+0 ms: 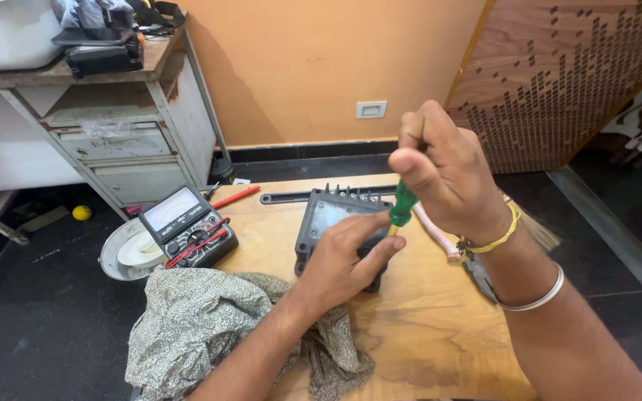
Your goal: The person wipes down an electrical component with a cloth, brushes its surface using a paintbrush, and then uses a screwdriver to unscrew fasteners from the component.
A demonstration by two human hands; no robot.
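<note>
My right hand [446, 172] is closed around the green handle of a screwdriver [402, 206], held upright over a dark grey plastic box [330, 215] with small pins along its far edge. My left hand [343, 260] rests on the near right corner of that box, thumb and fingers pinching near the screwdriver's shaft. The shaft tip is hidden behind my fingers. The box lies on a low wooden table [425, 327].
An analog multimeter [186, 224] with red probes sits at the table's left edge, beside a white tape roll on a round plate [124, 252]. A patterned cloth [202, 327] drapes the near left. A red pen [235, 196], black strip and pinkish tool lie nearby. A metal cabinet [113, 134] stands left.
</note>
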